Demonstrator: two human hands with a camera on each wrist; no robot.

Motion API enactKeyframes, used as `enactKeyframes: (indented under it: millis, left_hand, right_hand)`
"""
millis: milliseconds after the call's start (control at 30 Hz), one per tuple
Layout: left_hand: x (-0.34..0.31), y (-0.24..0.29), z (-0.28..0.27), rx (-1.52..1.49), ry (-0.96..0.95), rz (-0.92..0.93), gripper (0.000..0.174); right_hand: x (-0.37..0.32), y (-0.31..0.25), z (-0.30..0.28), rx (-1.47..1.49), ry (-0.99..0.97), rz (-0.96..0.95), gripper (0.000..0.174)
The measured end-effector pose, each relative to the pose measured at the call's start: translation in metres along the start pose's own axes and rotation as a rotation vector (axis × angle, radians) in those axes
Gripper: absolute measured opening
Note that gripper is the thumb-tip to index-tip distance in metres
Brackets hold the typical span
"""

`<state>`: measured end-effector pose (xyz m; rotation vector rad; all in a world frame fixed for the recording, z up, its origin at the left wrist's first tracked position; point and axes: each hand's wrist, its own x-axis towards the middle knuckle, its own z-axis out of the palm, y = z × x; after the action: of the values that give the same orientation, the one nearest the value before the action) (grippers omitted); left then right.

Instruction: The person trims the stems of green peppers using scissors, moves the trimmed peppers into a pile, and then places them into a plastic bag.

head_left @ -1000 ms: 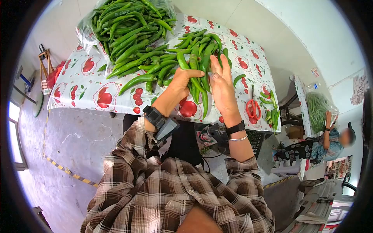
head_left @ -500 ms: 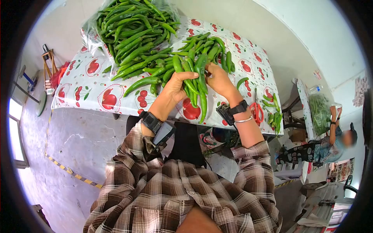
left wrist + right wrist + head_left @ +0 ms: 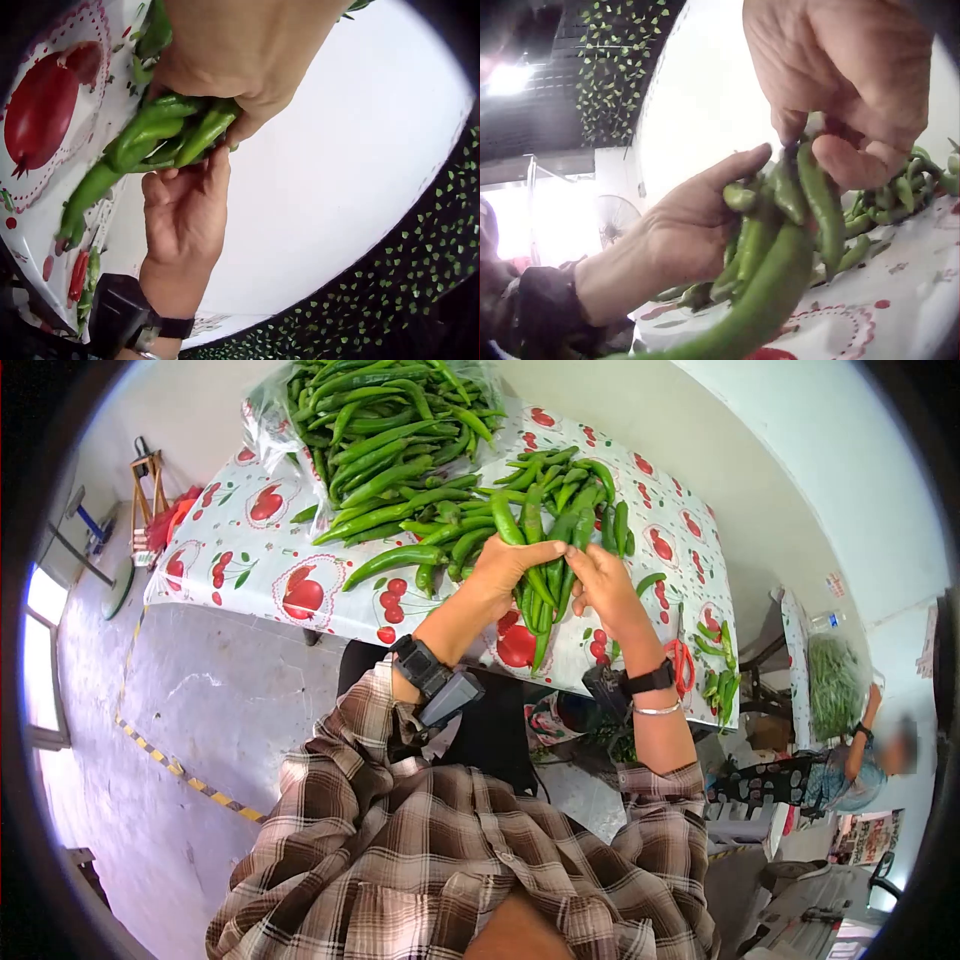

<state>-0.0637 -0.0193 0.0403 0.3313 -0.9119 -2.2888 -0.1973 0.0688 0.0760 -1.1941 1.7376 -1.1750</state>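
Observation:
My left hand (image 3: 505,575) grips a bunch of long green chili peppers (image 3: 540,605), its thumb laid across them, above the near edge of the table. On the bunch's right side, my right hand (image 3: 610,592) pinches a chili pepper (image 3: 821,214) near its upper end. The fingertips of both hands come close together at the bunch in the left wrist view. More loose chili peppers (image 3: 575,475) lie on the table just beyond the hands. A large heap of chili peppers (image 3: 390,445) spills from a clear plastic bag (image 3: 270,435) at the back left.
Red-handled scissors (image 3: 682,665) lie on the patterned tablecloth (image 3: 300,595) right of my right hand, beside several small peppers (image 3: 720,685). Another person (image 3: 855,770) stands at the right by a second table with a bag of greens (image 3: 835,685).
My right hand went from open with raised fingers to fingers curled at the bunch, and now pinches at its right side. My left hand keeps its hold. The head view has shifted slightly.

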Motion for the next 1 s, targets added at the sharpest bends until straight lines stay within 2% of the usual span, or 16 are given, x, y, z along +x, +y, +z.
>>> enactKeyframes:
  millis: [200, 300, 400, 500, 533, 600, 633, 700, 800, 867, 967, 1000]
  left_hand:
    - [-0.01, 0.021, -0.001, 0.197, -0.027, 0.139, 0.039]
    - [-0.004, 0.053, -0.002, 0.517, -0.082, 0.343, 0.044]
    - [0.005, 0.102, -0.002, 0.766, -0.082, 0.358, 0.038]
    - [0.026, 0.145, -0.014, 1.163, 0.023, 0.344, 0.044]
    - [0.039, 0.151, -0.029, 1.287, 0.062, 0.444, 0.046]
    - [0.056, 0.165, -0.055, 1.456, -0.035, 0.386, 0.053]
    - [0.056, 0.162, -0.066, 1.461, -0.037, 0.385, 0.053]
    - [0.054, 0.156, -0.079, 1.817, 0.076, 0.353, 0.061]
    - [0.046, 0.145, -0.087, 1.874, 0.024, 0.257, 0.065]
    - [0.046, 0.137, -0.089, 1.889, -0.023, 0.263, 0.064]
    - [0.042, 0.13, -0.081, 2.044, 0.097, 0.367, 0.062]
    - [0.038, 0.131, -0.08, 2.033, 0.079, 0.369, 0.062]
  right_hand:
    - [-0.004, -0.014, 0.011, 0.123, -0.126, -0.061, 0.026]
    - [0.002, -0.027, 0.021, 0.386, -0.189, -0.111, 0.021]
    - [0.03, -0.038, 0.039, 0.53, -0.202, -0.088, 0.019]
    - [0.061, -0.055, 0.063, 0.689, -0.289, -0.141, 0.019]
    - [0.076, -0.054, 0.069, 0.697, -0.285, -0.143, 0.019]
    - [0.101, -0.042, 0.082, 0.78, -0.416, -0.059, 0.018]
    - [0.105, -0.037, 0.089, 0.786, -0.416, -0.062, 0.018]
    - [0.109, -0.033, 0.099, 0.779, -0.377, 0.02, 0.017]
    - [0.103, -0.029, 0.091, 0.651, -0.344, -0.036, 0.017]
    - [0.096, -0.026, 0.079, 0.594, -0.308, -0.037, 0.022]
    - [0.063, -0.037, 0.049, 0.366, -0.213, -0.068, 0.032]
    - [0.051, -0.037, 0.032, 0.361, -0.197, -0.06, 0.032]
